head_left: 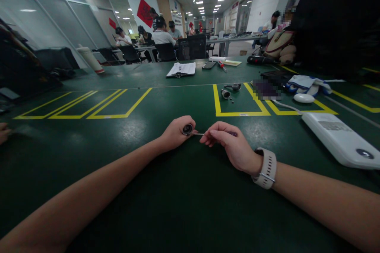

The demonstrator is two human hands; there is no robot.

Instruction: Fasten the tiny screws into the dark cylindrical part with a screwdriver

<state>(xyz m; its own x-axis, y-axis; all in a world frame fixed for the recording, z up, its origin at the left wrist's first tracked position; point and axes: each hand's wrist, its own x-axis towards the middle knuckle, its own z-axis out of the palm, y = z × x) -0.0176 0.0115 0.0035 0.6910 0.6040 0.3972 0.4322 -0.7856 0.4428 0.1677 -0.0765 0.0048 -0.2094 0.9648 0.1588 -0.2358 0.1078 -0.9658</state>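
My left hand (pixel 177 132) is closed round a small dark metal hole saw (pixel 187 129), its round open end turned toward me. My right hand (pixel 228 144) grips a thin screwdriver (pixel 232 133) with a dark purplish handle. Its slim metal shaft points left and reaches the side of the hole saw; the exact contact at the tip is too small to make out. Two more metal hole saws (pixel 225 94) lie inside a yellow taped box beyond my right hand, with tiny parts (pixel 232 102) beside them.
A white rectangular device (pixel 341 138) lies at right, near gloves (pixel 308 84) and a white mouse (pixel 303 98). Farther back are a clipboard (pixel 181 69), a phone (pixel 209 65) and a red screwdriver (pixel 222 66). Another person's hand (pixel 4 133) shows at the left edge.
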